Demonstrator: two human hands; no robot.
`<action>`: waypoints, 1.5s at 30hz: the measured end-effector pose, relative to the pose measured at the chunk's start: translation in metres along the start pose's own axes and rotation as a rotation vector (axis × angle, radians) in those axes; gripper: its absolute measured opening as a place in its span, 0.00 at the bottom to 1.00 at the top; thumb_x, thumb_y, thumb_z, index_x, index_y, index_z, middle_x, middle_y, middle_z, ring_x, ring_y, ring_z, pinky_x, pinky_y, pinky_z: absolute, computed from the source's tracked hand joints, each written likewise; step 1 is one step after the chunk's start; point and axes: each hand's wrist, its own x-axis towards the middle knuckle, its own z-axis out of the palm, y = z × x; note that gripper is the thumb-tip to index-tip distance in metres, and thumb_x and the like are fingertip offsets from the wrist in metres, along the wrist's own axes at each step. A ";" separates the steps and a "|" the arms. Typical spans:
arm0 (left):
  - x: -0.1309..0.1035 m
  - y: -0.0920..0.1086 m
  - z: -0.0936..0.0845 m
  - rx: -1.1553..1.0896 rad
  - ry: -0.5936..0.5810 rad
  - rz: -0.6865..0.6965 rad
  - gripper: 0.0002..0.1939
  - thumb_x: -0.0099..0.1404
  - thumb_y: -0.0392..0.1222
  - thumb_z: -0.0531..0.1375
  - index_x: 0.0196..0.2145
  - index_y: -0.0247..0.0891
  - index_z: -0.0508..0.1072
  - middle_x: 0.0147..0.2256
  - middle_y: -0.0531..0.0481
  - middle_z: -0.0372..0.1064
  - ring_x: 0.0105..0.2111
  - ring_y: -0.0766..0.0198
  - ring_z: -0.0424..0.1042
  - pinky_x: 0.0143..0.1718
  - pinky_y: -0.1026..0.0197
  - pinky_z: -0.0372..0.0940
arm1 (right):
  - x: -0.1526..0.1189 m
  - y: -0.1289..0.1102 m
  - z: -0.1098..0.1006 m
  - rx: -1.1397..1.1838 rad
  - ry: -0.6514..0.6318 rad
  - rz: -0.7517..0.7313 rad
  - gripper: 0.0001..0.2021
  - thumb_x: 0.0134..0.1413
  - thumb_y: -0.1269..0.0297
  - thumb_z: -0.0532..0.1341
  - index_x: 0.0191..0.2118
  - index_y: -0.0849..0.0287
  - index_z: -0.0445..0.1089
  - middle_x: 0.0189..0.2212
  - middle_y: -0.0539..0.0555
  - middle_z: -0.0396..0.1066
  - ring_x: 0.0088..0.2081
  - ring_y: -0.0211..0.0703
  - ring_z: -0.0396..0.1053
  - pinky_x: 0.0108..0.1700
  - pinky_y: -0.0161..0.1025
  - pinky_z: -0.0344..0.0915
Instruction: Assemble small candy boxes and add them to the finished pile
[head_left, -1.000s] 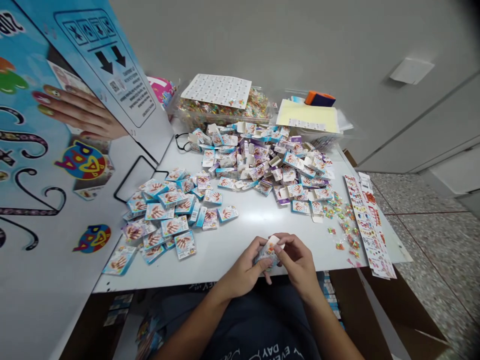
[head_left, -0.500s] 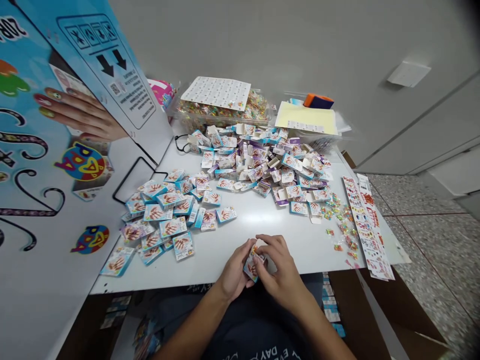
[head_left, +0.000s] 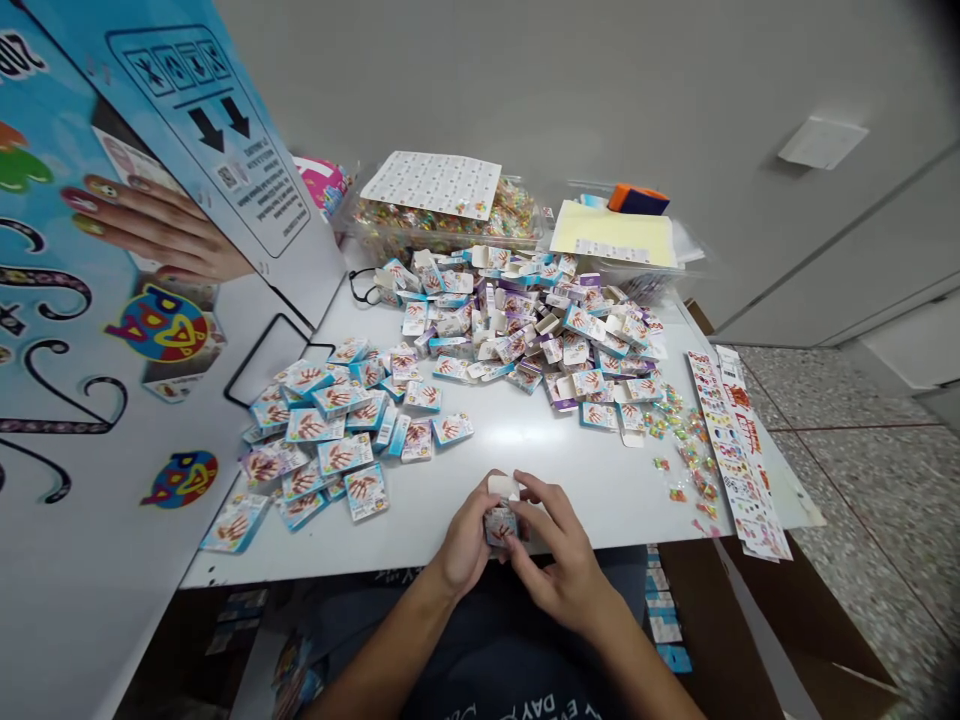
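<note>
Near the table's front edge, a small printed box (head_left: 501, 526) with a white flap raised at its top sits between my hands. My left hand (head_left: 466, 535) is wrapped round its left side. On the right, my right hand (head_left: 553, 545) touches the box with thumb and fingers, close to the flap. A pile of closed small boxes (head_left: 342, 400) lies to the left on the table. Behind my hands spreads a heap of small boxes (head_left: 517, 325), many with flaps standing open. Tiny colourful packets (head_left: 694, 455) are scattered at the right.
A large printed carton (head_left: 172, 250) stands at the left. Clear tubs (head_left: 442, 240) of colourful pieces sit at the back under paper sheets. Sticker strips (head_left: 731, 450) lie along the table's right edge. An open brown carton (head_left: 705, 620) is below the table at the right.
The small box has turned more upright between my hands, and its white flap now shows raised. My right hand's fingers have shifted on it.
</note>
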 end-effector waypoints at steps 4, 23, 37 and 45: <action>0.002 -0.005 -0.005 0.072 -0.047 -0.009 0.15 0.60 0.49 0.60 0.42 0.40 0.65 0.27 0.56 0.66 0.20 0.69 0.63 0.13 0.71 0.54 | 0.003 0.002 0.004 0.051 0.040 0.138 0.12 0.63 0.71 0.60 0.50 0.52 0.69 0.61 0.61 0.65 0.56 0.52 0.68 0.55 0.52 0.70; -0.007 -0.012 0.010 0.407 0.048 0.176 0.18 0.72 0.60 0.52 0.38 0.41 0.63 0.31 0.54 0.60 0.29 0.65 0.62 0.29 0.65 0.60 | 0.004 0.013 0.024 0.540 0.325 0.587 0.09 0.59 0.57 0.67 0.38 0.57 0.72 0.42 0.57 0.75 0.43 0.47 0.73 0.45 0.43 0.71; -0.007 -0.011 0.009 0.610 0.011 0.210 0.13 0.73 0.53 0.52 0.37 0.41 0.62 0.31 0.54 0.61 0.32 0.63 0.63 0.35 0.62 0.61 | -0.010 0.019 0.016 0.676 0.372 0.672 0.08 0.48 0.59 0.74 0.29 0.56 0.78 0.36 0.54 0.75 0.40 0.45 0.72 0.46 0.42 0.68; -0.003 -0.019 0.005 0.483 -0.093 0.211 0.17 0.69 0.56 0.60 0.42 0.39 0.65 0.34 0.53 0.67 0.24 0.68 0.68 0.23 0.64 0.66 | -0.008 0.023 0.010 0.910 0.394 0.847 0.13 0.44 0.59 0.75 0.24 0.58 0.72 0.30 0.49 0.70 0.32 0.40 0.68 0.33 0.37 0.66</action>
